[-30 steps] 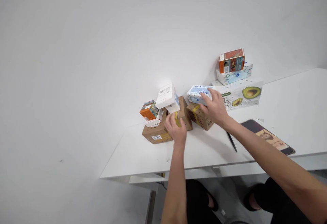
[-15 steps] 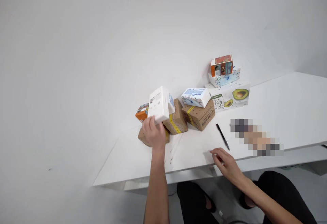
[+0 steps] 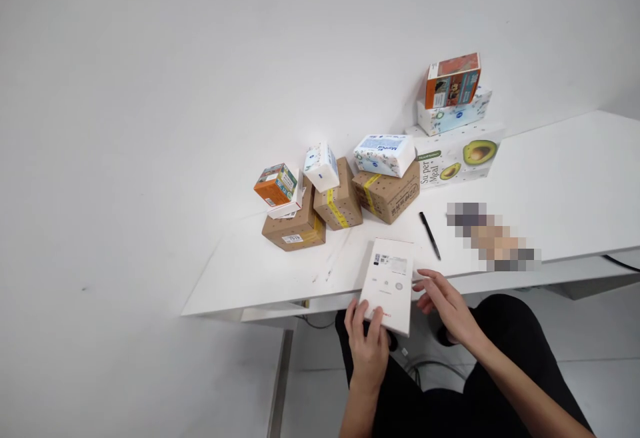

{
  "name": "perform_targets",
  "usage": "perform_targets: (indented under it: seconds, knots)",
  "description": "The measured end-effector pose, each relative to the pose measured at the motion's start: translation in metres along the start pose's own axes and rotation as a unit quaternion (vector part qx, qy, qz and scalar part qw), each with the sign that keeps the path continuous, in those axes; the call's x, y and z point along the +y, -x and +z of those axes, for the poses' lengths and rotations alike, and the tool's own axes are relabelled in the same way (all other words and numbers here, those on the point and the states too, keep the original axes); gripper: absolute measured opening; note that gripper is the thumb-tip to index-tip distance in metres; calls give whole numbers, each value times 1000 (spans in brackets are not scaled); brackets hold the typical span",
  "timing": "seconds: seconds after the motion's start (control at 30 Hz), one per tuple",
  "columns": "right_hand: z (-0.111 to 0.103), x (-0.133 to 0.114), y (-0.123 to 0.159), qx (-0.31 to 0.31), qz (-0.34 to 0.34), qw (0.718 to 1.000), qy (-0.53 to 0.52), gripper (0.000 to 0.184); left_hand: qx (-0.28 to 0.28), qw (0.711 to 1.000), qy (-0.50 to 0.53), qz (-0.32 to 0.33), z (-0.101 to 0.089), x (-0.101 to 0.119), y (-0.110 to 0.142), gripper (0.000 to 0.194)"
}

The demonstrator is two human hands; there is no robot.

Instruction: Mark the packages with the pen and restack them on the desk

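Note:
A flat white box [image 3: 387,281] with small print and a dark label patch lies tilted over the table's front edge. My left hand [image 3: 369,341] grips its near left corner, fingers spread over the upper face and thumb hidden. Close to the box's right side is my right hand [image 3: 447,308], its fingers loosely curled and apart, holding nothing. Whether its fingertips touch the box is hard to tell. Beyond the box, a black pen [image 3: 430,235] rests on the white table [image 3: 240,258].
Along the wall stand several brown cartons [image 3: 338,206], some topped by tissue packs [image 3: 385,155]. An orange box [image 3: 276,185] sits on the leftmost stack. Another orange box [image 3: 453,82] tops a stack above an avocado-print carton [image 3: 457,158]. A blurred patch [image 3: 493,237] covers something at right.
My left hand has brought the white box from the left stacks down to the table's front edge. My right hand is now beside it. The view has shifted.

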State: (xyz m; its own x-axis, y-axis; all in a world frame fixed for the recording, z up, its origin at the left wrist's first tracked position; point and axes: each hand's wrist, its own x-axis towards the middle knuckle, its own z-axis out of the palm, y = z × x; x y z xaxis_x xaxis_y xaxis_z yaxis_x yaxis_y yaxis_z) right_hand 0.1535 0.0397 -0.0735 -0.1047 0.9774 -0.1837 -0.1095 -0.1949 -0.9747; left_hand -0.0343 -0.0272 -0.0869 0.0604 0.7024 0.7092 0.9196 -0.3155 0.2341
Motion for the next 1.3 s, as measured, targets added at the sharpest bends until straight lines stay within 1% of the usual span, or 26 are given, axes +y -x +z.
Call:
perform_targets:
  seconds: [0.07, 0.13, 0.2, 0.23, 0.27, 0.3, 0.37, 0.43, 0.5, 0.53, 0.57, 0.63, 0.7, 0.8, 0.93, 1.0, 1.07, 1.17, 1.23, 1.3]
  knots:
    - [1, 4, 4, 11, -4, 1000, 15, 44, -20, 999, 34, -32, 4, 3, 4, 45]
    - [3, 9, 7, 26, -3, 999, 20, 45, -31, 993, 89, -72, 7, 6, 8, 46]
    - [5, 14, 8, 34, 18, 999, 14, 48, -22, 975, 168, -145, 9, 8, 11, 43]
    - [6, 16, 8, 31, 34, 999, 6, 49, -11, 956, 217, -197, 11, 9, 13, 41]
    - [7, 19, 7, 21, 51, 998, -4, 49, 1, 929, 271, -254, 13, 9, 14, 41]
    - [8, 21, 6, 6, 65, 998, -18, 48, 13, 893, 325, -310, 15, 9, 15, 41]
    - [10, 24, 5, -24, 79, 995, -48, 46, 26, 810, 416, -412, 19, 10, 16, 41]
    - [11, 24, 4, -40, 75, 994, -65, 45, 12, 726, 483, -489, 21, 12, 14, 41]
    - [12, 21, 4, -41, 69, 994, -70, 47, -8, 647, 540, -538, 20, 15, 10, 42]
    - [13, 19, 4, -40, 66, 994, -72, 48, -13, 612, 565, -553, 19, 16, 8, 43]
    - [13, 17, 4, -39, 62, 995, -74, 50, -10, 584, 586, -562, 19, 18, 6, 44]
    - [12, 13, 5, -39, 52, 994, -83, 50, 9, 547, 612, -570, 17, 20, 2, 47]
    - [11, 10, 7, -40, 41, 994, -90, 48, 28, 526, 630, -571, 16, 21, -3, 47]
    - [11, 6, 8, -36, 28, 994, -98, 45, 40, 503, 656, -561, 17, 22, -8, 44]
    - [14, 2, 9, -38, 24, 992, -116, 42, 23, 474, 679, -560, 16, 24, -12, 35]
    - [17, 2, 9, -43, 21, 991, -128, 41, 11, 465, 681, -565, 15, 25, -12, 31]
    - [18, 3, 9, -48, 15, 989, -139, 40, 8, 464, 681, -566, 15, 25, -12, 30]
    - [20, 3, 9, -58, 8, 987, -149, 38, 10, 474, 678, -562, 13, 24, -13, 34]
    - [21, 2, 8, -64, 6, 986, -151, 39, 11, 485, 672, -560, 13, 23, -14, 37]
    - [21, 2, 8, -65, 5, 987, -149, 40, 12, 502, 662, -556, 11, 22, -16, 40]
